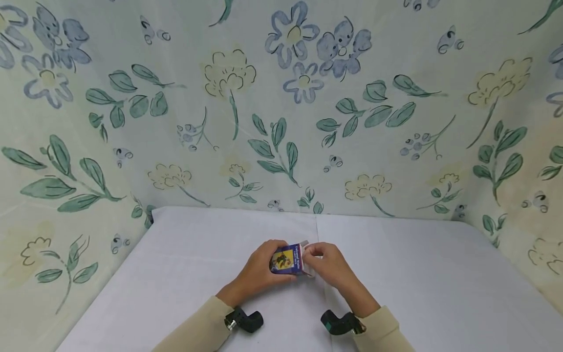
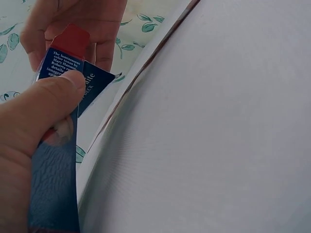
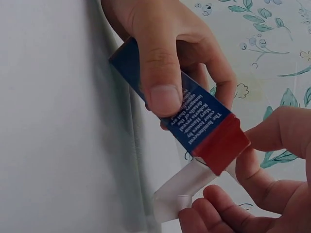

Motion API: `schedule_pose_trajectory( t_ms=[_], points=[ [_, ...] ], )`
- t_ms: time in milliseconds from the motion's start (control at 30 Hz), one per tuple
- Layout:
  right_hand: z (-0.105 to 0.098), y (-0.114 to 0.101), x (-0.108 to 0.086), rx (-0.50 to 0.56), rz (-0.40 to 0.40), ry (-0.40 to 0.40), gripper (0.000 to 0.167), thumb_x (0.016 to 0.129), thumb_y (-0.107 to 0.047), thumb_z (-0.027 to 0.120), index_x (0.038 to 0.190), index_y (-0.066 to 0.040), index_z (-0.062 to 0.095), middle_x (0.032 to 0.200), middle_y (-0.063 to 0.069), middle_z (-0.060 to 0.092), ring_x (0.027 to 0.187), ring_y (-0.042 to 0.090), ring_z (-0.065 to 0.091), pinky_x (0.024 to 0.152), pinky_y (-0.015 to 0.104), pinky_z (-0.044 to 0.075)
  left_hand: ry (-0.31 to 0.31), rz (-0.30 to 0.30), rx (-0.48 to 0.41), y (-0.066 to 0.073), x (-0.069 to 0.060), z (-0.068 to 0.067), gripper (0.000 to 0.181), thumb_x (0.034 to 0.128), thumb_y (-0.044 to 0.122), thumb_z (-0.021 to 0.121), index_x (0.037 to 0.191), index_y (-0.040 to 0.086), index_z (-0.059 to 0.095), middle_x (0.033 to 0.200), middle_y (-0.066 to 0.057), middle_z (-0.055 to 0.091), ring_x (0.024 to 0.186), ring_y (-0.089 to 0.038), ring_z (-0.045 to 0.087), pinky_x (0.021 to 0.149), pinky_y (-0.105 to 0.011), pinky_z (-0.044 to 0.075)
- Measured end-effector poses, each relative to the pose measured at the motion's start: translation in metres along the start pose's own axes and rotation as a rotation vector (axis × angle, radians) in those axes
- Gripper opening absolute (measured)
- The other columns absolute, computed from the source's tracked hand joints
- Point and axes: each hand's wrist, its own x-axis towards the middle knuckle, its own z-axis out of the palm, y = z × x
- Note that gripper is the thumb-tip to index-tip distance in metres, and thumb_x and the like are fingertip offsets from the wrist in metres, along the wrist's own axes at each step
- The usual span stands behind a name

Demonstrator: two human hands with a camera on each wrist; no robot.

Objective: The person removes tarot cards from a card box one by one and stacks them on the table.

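A small blue tarot card box [image 1: 282,260], with a yellow picture panel and "Universal Waite" on its front, is held over the white table. My left hand [image 1: 260,268] grips it, the thumb along the narrow printed side. At the box's right end the top is unfolded: a red side flap [image 3: 222,149] sticks out, and a whitish lid flap [image 3: 177,191] hangs bent beneath it. My right hand [image 1: 331,265] is at this end, thumb and finger pinching at the flaps; the exact contact is partly hidden. The box's inside is not visible.
The white-covered table [image 1: 211,234] has a crease running down its middle. Behind it and at both sides hangs floral cloth [image 1: 281,146]. Black devices, a left one [image 1: 249,321] and a right one [image 1: 336,322], are worn at the wrists by the beige sleeves.
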Motion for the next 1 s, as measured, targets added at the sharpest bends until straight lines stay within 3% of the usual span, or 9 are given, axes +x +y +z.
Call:
schedule_pose_trajectory(
  t_ms=[433,800,1000],
  points=[
    [-0.0021,-0.0039,-0.0044,-0.041,0.011,0.012,0.013,0.085,-0.024,0.066,0.087,-0.011,0.066,0.101,0.005,0.065,0.095,0.02,0.057,0.072,0.033,0.052,0.002,0.03,0.073,-0.0008,0.0005,0.0009,0.08,0.0739,0.058,0.075,0.134,0.012,0.049,0.122,0.005,0.056,0.104,-0.006,0.049,0.093,-0.035,0.046],
    [-0.0039,-0.0005,-0.0021,0.002,0.008,-0.033,0.015,0.093,-0.025,0.063,0.091,-0.011,0.067,0.104,0.004,0.065,0.1,0.02,0.056,0.082,0.038,0.052,-0.005,0.024,0.02,0.0004,-0.0005,0.0008,0.079,0.0746,0.056,0.076,0.134,0.011,0.049,0.125,0.005,0.055,0.107,-0.006,0.05,0.095,-0.035,0.045],
    [-0.0025,0.0006,-0.0011,0.007,0.009,-0.028,0.012,0.091,-0.022,0.064,0.089,-0.01,0.066,0.103,0.004,0.065,0.098,0.021,0.057,0.08,0.037,0.052,-0.005,0.022,0.026,0.0006,-0.0012,0.0,0.078,0.0743,0.055,0.077,0.133,0.012,0.05,0.123,0.006,0.055,0.105,-0.006,0.05,0.094,-0.034,0.046]
  ],
)
